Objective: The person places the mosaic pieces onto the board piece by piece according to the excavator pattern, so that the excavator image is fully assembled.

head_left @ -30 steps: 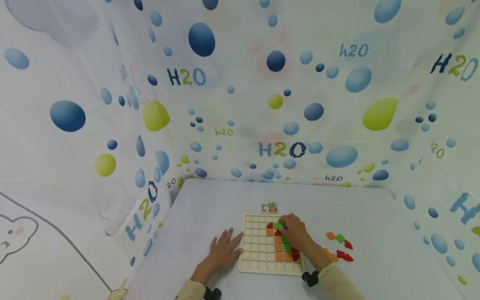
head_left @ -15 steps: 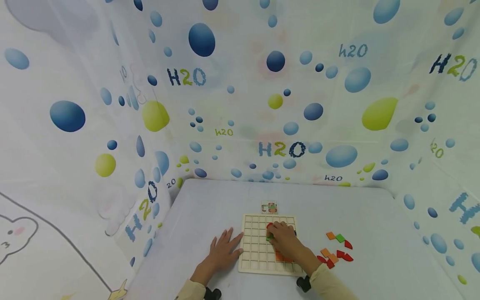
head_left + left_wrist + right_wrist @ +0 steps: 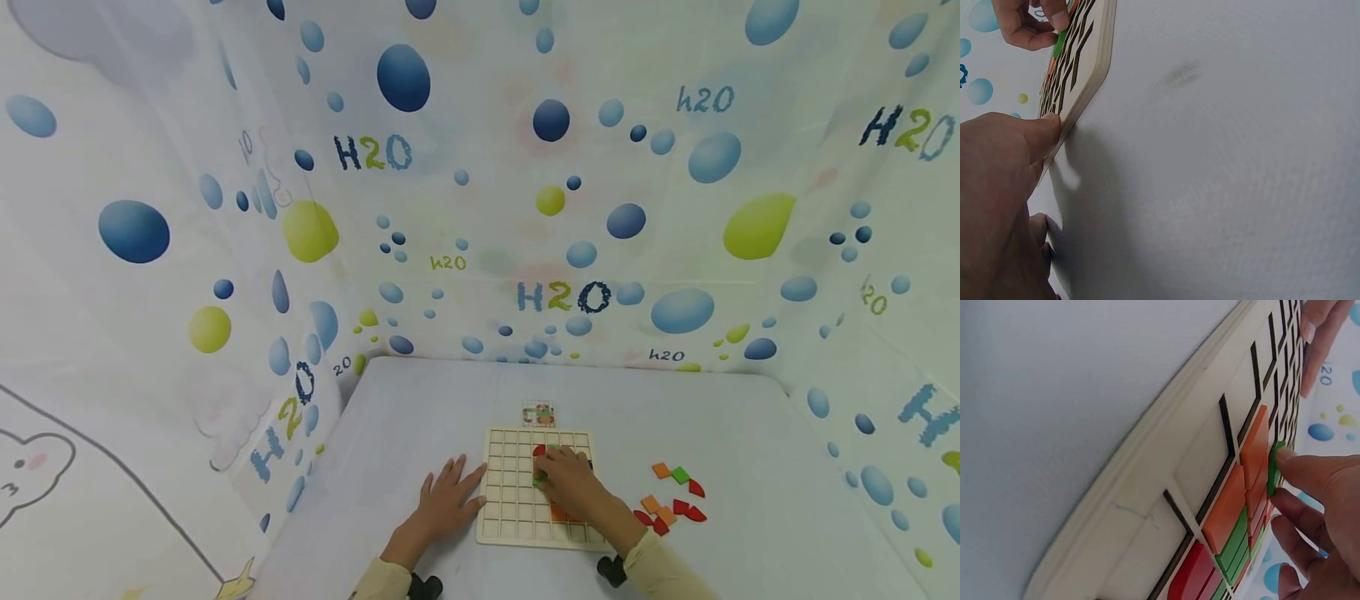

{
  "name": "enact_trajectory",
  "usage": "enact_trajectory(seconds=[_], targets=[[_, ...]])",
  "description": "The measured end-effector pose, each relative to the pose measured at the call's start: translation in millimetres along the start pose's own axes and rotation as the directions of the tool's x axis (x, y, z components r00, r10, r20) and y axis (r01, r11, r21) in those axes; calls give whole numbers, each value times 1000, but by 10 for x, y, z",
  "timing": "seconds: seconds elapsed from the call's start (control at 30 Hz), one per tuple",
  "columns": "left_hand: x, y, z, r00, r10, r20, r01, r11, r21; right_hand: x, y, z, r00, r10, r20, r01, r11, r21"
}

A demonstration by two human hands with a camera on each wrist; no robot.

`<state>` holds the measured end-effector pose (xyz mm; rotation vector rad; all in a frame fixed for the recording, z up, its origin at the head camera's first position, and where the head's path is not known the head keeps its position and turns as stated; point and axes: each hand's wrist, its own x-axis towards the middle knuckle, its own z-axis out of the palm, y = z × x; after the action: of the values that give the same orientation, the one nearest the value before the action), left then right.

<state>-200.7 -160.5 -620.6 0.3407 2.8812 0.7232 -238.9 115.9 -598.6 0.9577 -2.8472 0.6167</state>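
Observation:
A wooden grid board [image 3: 510, 539] lies on the table, with red, orange and green tiles set in several cells of its right half. My right hand [image 3: 576, 485] reaches over it from the right. Its thumb and finger pinch a green tile [image 3: 1275, 469] at a cell beside the orange tiles [image 3: 1255, 440], as the right wrist view shows. In the head view this hand covers part of the filled cells. My left hand [image 3: 448, 502] rests on the table at the board's left side, fingers spread, its thumb touching the board's edge.
A small printed pattern card [image 3: 538, 413] lies just beyond the board's far edge. To the right of the board are loose tiles: orange [image 3: 661, 471], green [image 3: 680, 475] and red [image 3: 697, 489] ones among them. A patterned curtain [image 3: 480, 208] surrounds the white table [image 3: 405, 400].
From the board's upper right, my right hand has moved left and slightly nearer, to the cell where it pinches the green tile. During the last half second it barely moves. My left hand stays put.

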Motion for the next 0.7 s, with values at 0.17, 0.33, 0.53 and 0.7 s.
enact_trajectory(seconds=[0.17,0.33,0.53,0.7], targets=[[15,-10,9,1000,1,3,-1,1000,-4,-14,-11,-20,1000,-1,-8,1,1000,29],[42,-68,85,1000,14,-14,-14,1000,2,-15,-6,-15,1000,-14,-18,14,1000,-1],[53,-134,160,998,31,-53,-30,999,16,1,15,26,1000,-1,-16,1,1000,-28],[28,-118,139,996,50,-69,-50,999,-8,16,1,23,1000,25,-14,-25,1000,-13]])
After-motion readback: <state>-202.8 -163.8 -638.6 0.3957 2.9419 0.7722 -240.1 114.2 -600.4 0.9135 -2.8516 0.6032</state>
